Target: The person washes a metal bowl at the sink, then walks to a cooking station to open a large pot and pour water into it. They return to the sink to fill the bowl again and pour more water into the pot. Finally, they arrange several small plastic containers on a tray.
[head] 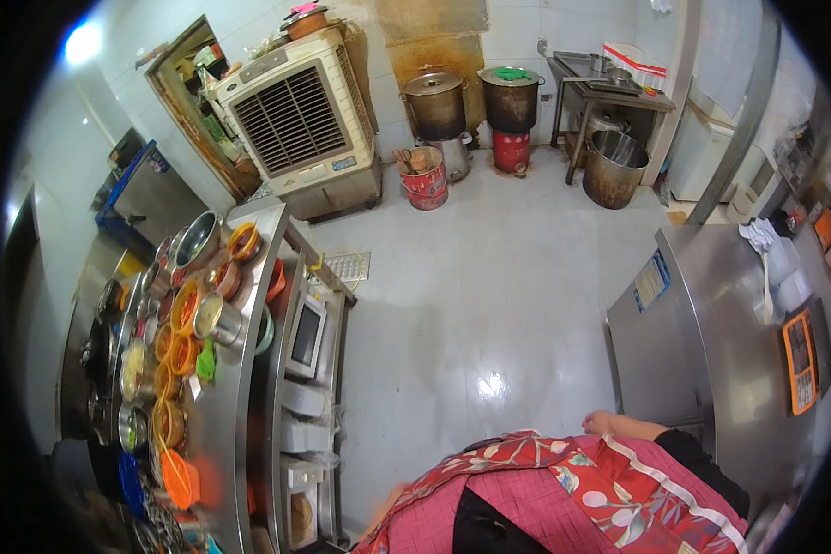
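My right hand [598,422] hangs beside the red floral apron [519,453], over the grey floor. Its fingers look bent, and I see nothing in it. Nearest to it is the steel cabinet [654,346] on the right, which it does not appear to touch. A blurred sliver of forearm shows at the apron's left edge; my left hand is out of view. On that side stands a steel prep table [225,408] with orange tubs [183,354] of food, a steel pot [217,320] and an orange strainer or basket [180,479].
A microwave [307,336] and white containers sit on the table's lower shelf. Ahead are an air cooler [291,118], a red bucket [424,181], large stockpots [435,104] on burners and a tall steel pot [615,170]. A scale [800,360] lies on the right counter.
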A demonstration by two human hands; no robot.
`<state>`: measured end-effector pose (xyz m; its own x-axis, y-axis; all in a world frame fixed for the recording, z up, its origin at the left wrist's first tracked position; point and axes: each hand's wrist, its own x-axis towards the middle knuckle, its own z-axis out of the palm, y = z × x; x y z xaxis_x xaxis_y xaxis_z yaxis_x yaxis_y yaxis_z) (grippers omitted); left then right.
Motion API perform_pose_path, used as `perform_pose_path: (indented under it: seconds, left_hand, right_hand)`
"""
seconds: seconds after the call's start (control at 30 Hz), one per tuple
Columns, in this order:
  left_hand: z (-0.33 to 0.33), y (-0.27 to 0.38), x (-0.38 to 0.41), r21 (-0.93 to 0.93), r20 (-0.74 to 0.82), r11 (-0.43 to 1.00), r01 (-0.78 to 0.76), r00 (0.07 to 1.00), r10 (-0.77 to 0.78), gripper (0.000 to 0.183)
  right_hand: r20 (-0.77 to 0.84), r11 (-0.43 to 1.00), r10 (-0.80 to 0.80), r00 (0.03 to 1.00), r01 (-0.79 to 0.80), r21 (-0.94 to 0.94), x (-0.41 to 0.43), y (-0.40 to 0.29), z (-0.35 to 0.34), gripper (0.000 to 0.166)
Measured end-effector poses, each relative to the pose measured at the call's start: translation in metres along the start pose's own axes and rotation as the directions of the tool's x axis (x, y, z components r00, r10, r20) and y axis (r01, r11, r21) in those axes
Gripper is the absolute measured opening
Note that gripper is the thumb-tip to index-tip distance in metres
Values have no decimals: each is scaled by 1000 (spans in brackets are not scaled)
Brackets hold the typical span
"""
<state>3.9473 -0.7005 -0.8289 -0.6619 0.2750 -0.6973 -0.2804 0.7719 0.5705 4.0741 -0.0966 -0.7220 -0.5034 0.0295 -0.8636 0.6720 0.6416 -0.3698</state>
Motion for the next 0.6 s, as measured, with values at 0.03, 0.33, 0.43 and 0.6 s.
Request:
perform_pose_path:
  seconds: [0.03,0.33,0.43,0.6]
  left_hand:
    - [-9,7,12,-23,-5,997,69,998,-69,36]
    - [-117,97,147,-105,13,976,188,982,-188,32]
    - [-166,132,210,-166,49,980,111,993,-104,31]
    - [-276,378,281,-440,7,886,148,987,-161,26]
  right_hand:
    - [23,994,28,999,-31,108,17,-14,-19,30]
    - [-67,935,77,995,-48,352,106,-118,-179,38]
    - [-27,956,123,992,-111,271,126,-121,-204,39]
    - [-3,966,155,988,-151,212,143,-115,-229,39]
